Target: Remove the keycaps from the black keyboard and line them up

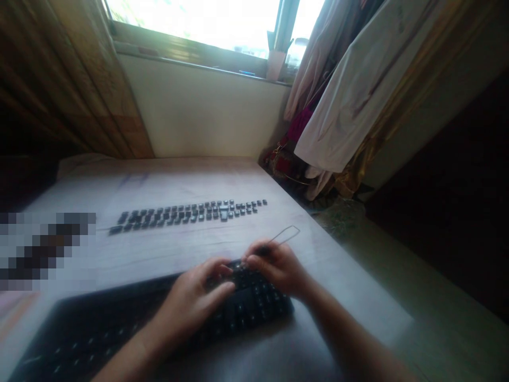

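Had a good many loose keys (183, 215) laid out in close rows on the pale sheet (338, 276), beyond the black keyboard (131, 307). Looked well along, judging by those rows, though probably short of finished, with both hands at the keyboard's right part. Could not tell, through blur and shadow, the pale dots there for fitted keys or bare sockets, so left the remainder uncounted.

Pinched a wire tool (264, 249) in the right hand (280, 265), thumb and fingers pressed together near its dark grip, thin loop poking out over the sheet. Rested the left hand (194, 292) across the keyboard, thumb and forefinger spread apart, nothing plainly between them.

Saw small, blocky, dark keys, mostly alike save for a larger L-shaped key (224, 213); a long, flat keyboard, seemingly of hard plastic; stiff-looking, bent wire; smooth cloth with faint creases. Noted, farther off, a gold-brown curtain (107, 101) in deep folds and limp, hanging clothes (342, 116).
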`<state>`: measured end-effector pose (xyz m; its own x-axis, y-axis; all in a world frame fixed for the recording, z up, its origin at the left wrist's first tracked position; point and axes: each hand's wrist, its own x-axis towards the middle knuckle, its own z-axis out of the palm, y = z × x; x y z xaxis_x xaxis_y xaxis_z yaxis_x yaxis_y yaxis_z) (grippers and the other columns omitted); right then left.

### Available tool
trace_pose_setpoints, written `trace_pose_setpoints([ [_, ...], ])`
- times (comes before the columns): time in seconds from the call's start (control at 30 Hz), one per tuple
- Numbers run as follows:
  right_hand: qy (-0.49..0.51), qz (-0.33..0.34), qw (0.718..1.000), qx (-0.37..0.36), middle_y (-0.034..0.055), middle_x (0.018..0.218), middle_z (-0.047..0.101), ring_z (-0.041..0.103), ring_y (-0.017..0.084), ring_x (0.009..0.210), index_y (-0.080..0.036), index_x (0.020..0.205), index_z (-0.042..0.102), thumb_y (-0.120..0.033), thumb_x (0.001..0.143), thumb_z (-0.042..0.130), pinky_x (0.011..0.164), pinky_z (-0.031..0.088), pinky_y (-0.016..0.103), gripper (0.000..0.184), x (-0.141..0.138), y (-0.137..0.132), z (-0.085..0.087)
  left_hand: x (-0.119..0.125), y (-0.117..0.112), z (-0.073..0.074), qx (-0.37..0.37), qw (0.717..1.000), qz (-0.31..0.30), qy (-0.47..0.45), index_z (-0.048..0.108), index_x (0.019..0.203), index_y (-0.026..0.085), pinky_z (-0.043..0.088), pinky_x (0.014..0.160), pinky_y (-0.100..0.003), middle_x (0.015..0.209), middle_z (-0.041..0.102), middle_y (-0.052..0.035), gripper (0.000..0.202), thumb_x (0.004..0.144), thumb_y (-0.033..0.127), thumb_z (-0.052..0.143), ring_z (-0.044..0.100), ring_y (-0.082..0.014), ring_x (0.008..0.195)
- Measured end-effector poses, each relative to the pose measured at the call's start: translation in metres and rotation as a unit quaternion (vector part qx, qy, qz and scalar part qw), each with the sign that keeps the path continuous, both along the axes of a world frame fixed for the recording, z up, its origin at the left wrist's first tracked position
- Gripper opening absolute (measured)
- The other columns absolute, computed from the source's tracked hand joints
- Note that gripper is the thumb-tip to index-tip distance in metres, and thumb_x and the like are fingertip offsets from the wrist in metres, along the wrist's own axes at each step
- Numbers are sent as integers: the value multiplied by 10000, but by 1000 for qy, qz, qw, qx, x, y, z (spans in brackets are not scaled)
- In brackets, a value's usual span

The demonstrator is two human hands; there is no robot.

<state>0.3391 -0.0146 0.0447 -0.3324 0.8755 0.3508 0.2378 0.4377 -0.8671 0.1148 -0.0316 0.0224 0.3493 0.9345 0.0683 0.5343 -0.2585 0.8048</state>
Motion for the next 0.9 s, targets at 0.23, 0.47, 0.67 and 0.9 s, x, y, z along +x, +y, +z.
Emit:
trace_pose_setpoints([
  [0.23,-6,19,1000,-10,11,702,703,667,148,642,-195,838,670,-341,888,623,615,557,251,161,-18,-3,6,7,-1,-4,-82,991,6,-108,702,1011,247,540,878,-344,985,763,-21,258,815,397,624,701,-216,928],
  [0.47,26,-45,995,83,46,873,743,713,187,833,-213,915,664,-217,907,572,782,570,308,93,-23,0,0,6,4,-7,-144,976,21,-160,692,950,205,525,864,-358,941,762,-45,257,787,399,650,697,-224,898],
  [0.67,-6,-57,990,126,23,811,680,667,162,764,-227,954,651,-171,934,501,715,544,273,161,-20,4,-1,8,7,-6,-215,955,50,-199,662,931,189,523,781,-346,835,745,-41,349,713,460,692,687,-216,815],
  [0.9,-207,15,968,142,52,857,692,678,176,728,-213,989,705,-203,832,674,649,539,257,159,-22,4,-13,10,6,0,-219,949,40,-224,670,934,207,513,629,-272,726,694,4,342,744,491,646,645,-177,703],
])
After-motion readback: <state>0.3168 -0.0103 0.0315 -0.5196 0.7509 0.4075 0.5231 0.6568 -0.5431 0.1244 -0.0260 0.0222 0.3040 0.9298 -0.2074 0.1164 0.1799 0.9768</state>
